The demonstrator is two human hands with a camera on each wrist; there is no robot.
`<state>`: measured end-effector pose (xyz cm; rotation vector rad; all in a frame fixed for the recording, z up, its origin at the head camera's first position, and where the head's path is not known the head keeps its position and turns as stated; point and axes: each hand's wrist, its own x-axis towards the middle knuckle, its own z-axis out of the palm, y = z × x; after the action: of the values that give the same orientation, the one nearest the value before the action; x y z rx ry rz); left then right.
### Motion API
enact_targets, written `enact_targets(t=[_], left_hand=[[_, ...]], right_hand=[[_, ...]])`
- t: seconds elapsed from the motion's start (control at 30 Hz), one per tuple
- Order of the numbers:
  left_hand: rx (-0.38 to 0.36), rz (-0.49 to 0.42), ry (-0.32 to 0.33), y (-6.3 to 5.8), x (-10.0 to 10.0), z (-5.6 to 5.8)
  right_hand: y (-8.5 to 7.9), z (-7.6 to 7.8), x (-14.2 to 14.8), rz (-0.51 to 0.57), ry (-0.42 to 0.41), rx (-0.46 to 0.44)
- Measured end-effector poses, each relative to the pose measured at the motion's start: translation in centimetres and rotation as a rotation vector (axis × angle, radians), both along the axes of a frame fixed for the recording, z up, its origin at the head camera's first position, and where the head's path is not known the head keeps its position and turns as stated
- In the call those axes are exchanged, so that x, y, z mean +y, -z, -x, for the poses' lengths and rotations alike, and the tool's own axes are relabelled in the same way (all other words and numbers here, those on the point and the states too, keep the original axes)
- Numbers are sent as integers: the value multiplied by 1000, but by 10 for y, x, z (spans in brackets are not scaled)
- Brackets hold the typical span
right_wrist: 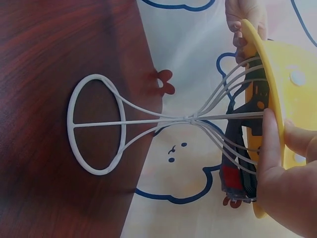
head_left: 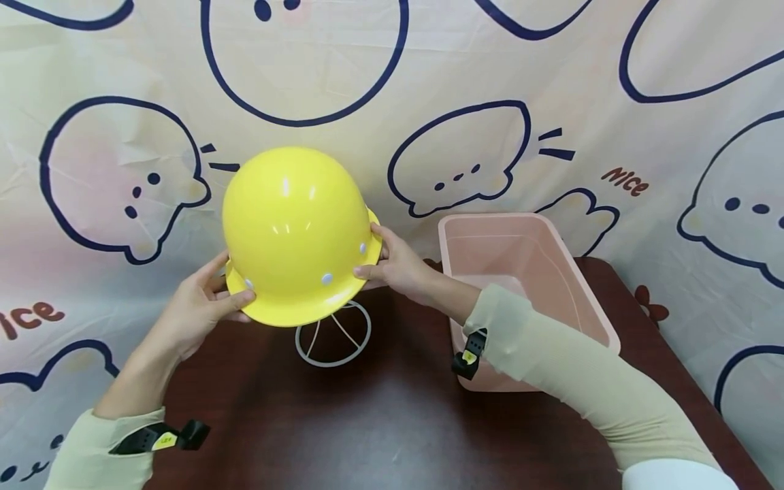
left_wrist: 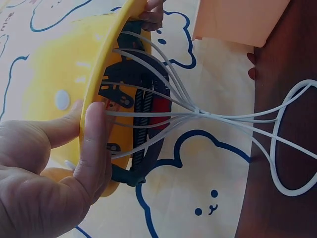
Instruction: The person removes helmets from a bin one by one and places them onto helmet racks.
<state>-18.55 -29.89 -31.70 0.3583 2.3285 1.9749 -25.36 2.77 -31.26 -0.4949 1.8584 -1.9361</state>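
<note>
A yellow hard hat (head_left: 297, 224) sits over the top of a white wire stand (head_left: 333, 365), whose ring base rests on the dark table. My left hand (head_left: 199, 299) pinches the brim at the left, thumb on the outside and fingers beneath. At the right side of the brim, my right hand (head_left: 398, 265) grips it the same way. The stand's wires (left_wrist: 198, 113) spread up into the shell in the left wrist view. Inside the hat, a dark harness (right_wrist: 237, 148) with a red patch shows; the upper ends of the wires are hidden there.
A pink plastic bin (head_left: 533, 272) stands on the brown table (head_left: 380, 429) at the right, under my right forearm. A pale cloth (head_left: 343, 82) with cartoon outlines hangs close behind. The table's right edge runs past the bin.
</note>
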Motion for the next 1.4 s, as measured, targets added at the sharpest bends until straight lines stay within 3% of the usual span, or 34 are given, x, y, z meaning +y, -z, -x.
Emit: enact_targets(t=[0.3, 0.63, 0.93, 1.4], left_hand=[[-42, 12, -39, 2, 1, 0], [-10, 196, -72, 3, 3, 0], [-15, 197, -48, 6, 1, 0], [1, 225, 13, 2, -5, -2]], right_hand=[[3, 1, 0, -19, -15, 12], [6, -1, 1, -31, -10, 10], [3, -1, 1, -4, -18, 4], [-6, -3, 8, -133, -26, 11]])
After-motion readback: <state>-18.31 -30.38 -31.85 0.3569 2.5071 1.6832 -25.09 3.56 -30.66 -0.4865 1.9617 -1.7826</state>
